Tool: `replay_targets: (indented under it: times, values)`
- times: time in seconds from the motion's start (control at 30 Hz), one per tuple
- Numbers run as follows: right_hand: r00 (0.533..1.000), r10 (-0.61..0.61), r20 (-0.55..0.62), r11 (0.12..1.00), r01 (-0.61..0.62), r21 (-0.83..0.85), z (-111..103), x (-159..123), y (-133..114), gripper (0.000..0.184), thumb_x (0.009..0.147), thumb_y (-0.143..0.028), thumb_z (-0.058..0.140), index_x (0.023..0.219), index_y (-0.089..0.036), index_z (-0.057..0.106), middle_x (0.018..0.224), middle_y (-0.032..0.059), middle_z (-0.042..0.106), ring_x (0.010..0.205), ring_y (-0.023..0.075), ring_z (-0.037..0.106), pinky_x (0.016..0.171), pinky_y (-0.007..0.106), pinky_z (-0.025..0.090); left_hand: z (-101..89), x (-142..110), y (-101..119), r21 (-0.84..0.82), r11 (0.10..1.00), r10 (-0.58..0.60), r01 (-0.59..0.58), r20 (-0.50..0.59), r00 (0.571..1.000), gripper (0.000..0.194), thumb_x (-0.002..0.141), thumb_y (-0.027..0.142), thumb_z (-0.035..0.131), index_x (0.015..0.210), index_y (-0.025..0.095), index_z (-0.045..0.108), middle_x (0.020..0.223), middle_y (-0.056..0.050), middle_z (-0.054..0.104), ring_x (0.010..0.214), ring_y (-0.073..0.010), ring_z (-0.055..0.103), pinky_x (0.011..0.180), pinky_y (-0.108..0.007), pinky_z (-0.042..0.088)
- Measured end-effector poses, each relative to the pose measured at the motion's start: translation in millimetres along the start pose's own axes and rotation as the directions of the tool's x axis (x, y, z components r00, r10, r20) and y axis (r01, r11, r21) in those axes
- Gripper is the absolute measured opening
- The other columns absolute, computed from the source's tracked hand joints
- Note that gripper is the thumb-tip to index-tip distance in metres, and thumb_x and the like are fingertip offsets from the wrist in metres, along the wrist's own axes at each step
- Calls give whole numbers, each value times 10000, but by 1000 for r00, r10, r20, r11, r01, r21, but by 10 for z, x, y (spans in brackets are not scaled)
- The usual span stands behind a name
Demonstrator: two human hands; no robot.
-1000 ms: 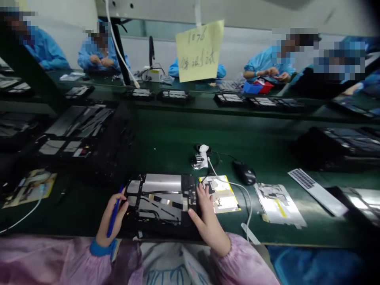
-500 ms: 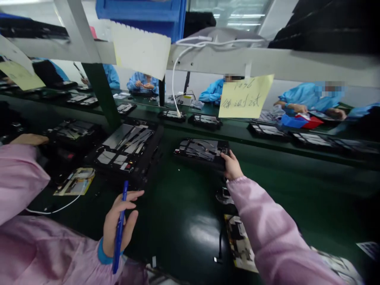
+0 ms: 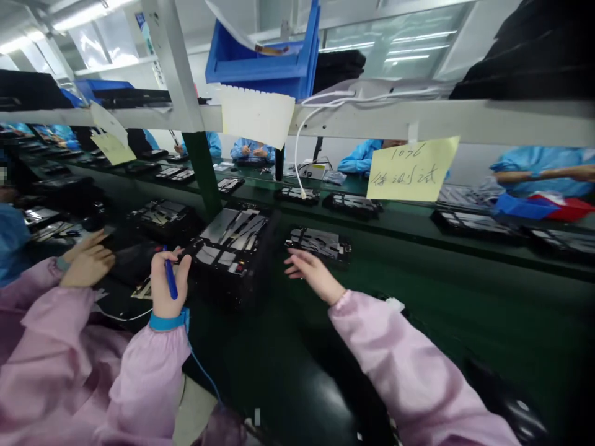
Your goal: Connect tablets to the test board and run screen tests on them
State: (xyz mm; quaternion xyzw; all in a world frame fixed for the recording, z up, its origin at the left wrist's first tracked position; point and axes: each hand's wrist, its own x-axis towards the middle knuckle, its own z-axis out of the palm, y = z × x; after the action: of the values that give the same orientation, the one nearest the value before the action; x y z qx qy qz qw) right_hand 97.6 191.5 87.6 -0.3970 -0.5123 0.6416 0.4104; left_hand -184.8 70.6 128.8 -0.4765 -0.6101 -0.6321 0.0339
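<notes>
A blue pen [image 3: 171,275] is held in my left hand [image 3: 163,291], tucked between thumb and fingers. The fingertips are at the left edge of a tall stack of black devices [image 3: 232,244], whose top one shows silver panels and flat strips. A blue wrist strap [image 3: 168,320] with a thin cord circles my left wrist. Right of the stack, a single black device [image 3: 320,241] with similar strips lies on the dark green table. My right hand [image 3: 316,275] is open just in front of it, fingers spread and holding nothing; contact with the device is unclear.
At left, a co-worker's hands [image 3: 90,263] in pink sleeves are close to my left arm. Another device stack [image 3: 162,217] stands behind. Several devices line the raised strip [image 3: 418,238] at the back. A shelf beam [image 3: 344,121] carries a blue bin [image 3: 264,62] and paper notes.
My right hand has let go of the single device's right end and shifted left, opening. My left hand, with the pen, has moved forward to the stack. The view has tilted up.
</notes>
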Motion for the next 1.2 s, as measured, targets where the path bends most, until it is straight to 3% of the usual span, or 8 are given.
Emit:
replay_targets:
  times: [0.17, 0.3, 0.47, 0.67, 0.77, 0.83, 0.97, 1.2]
  values:
    - [979, 27, 200, 971, -73, 229, 496, -373, -151, 345, 828, -440, 600, 1076, -211, 529, 902, 40, 671, 706, 179, 678, 633, 382, 600, 41, -317, 358, 6, 1000, 12, -13, 120, 993, 216, 803, 303, 608, 773, 212, 414, 926, -72, 669, 1040, -239, 649, 988, -438, 447]
    - [993, -25, 119, 918, -24, 395, 410, -551, -242, 407, 712, -312, 727, 1032, -227, 490, 832, -12, 655, 707, 155, 663, 645, 346, 602, 29, -687, 536, 2, 996, 81, -85, 283, 956, 207, 823, 276, 601, 785, 213, 408, 1112, -116, 658, 1168, -255, 588, 1050, -474, 395]
    - [984, -174, -33, 879, 171, 444, 459, -1202, 52, 568, 674, -344, 759, 1135, -292, 431, 1033, -4, 649, 859, 171, 664, 791, 372, 579, 58, -1125, 653, -315, 942, -19, 117, 296, 955, 219, 850, 293, 571, 869, 231, 361, 1239, -130, 582, 1160, -230, 585, 958, -415, 492]
    - [951, -261, -167, 921, 297, 251, 281, -2007, 496, 622, 717, -459, 694, 1241, -310, 393, 1086, 51, 632, 867, 189, 651, 705, 323, 556, 95, -1269, 753, -500, 788, -223, 359, 311, 924, 263, 821, 215, 568, 838, 241, 307, 1127, -44, 643, 1046, -203, 632, 905, -391, 504]
    - [817, -182, -547, 954, 281, 104, -162, -2201, 549, 598, 787, -503, 585, 1303, -297, 363, 1095, 83, 614, 834, 188, 635, 653, 312, 530, 51, -1281, 694, -447, 750, -290, 488, 441, 849, 268, 798, 200, 569, 813, 235, 304, 1039, -26, 682, 940, -208, 661, 815, -375, 523]
    - [759, -155, -633, 980, 197, -4, -423, -2295, 591, 672, 751, -489, 633, 1327, -292, 349, 1176, 98, 576, 873, 194, 622, 718, 343, 526, 11, -1317, 603, -367, 737, -299, 568, 577, 760, 265, 801, 220, 576, 819, 231, 312, 1053, -37, 685, 893, -208, 667, 787, -373, 521]
    - [862, -209, -461, 909, -2, -416, -537, -2470, 788, 718, 652, -547, 713, 1259, -256, 462, 1190, 105, 514, 912, 224, 578, 795, 410, 513, -4, -1421, 353, -233, 744, -257, 627, 766, 590, 257, 833, 289, 579, 854, 223, 332, 1150, -91, 653, 918, -206, 657, 854, -399, 484]
    - [910, -298, -288, 558, -79, -826, -76, -2561, 1134, 733, 751, -611, 616, 1328, -198, 435, 1170, 150, 394, 1067, 334, 504, 882, 505, 476, 148, -1396, -22, -96, 874, -231, 476, 781, 580, 303, 787, 327, 631, 762, 208, 354, 1063, -129, 674, 993, -218, 631, 946, -405, 418]
